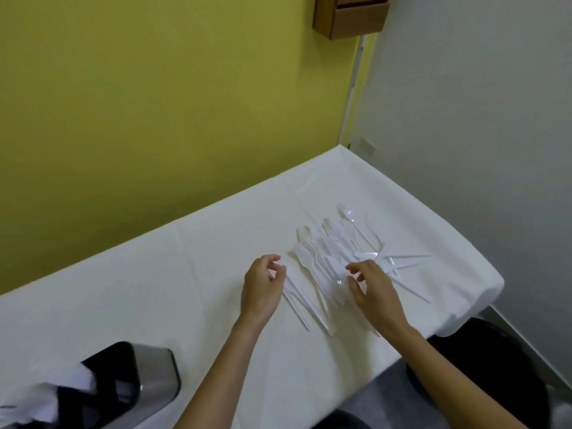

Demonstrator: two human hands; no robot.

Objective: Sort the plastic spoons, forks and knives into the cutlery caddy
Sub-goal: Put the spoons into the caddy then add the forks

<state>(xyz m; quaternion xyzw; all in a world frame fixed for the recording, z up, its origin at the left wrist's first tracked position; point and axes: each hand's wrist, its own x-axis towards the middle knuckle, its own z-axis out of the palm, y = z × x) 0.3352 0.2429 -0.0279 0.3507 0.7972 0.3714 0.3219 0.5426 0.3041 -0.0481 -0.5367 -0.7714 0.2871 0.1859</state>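
A loose pile of white plastic cutlery (328, 258) lies on the white tablecloth, with forks, spoons and knives overlapping. My left hand (263, 286) hovers at the pile's left edge, fingers curled, thumb and fingertips close together over some handles; whether it pinches a piece is unclear. My right hand (371, 289) is over the pile's near right side with fingers bent, tips on the pieces. The cutlery caddy (123, 385), metal with a dark inside, stands at the bottom left and holds some white cutlery.
The table (185, 289) is covered in white cloth, its right end and near edge close to the pile. A yellow wall runs behind it. A cardboard box (349, 17) hangs high on the wall. A dark seat (483, 366) is below the table's right corner.
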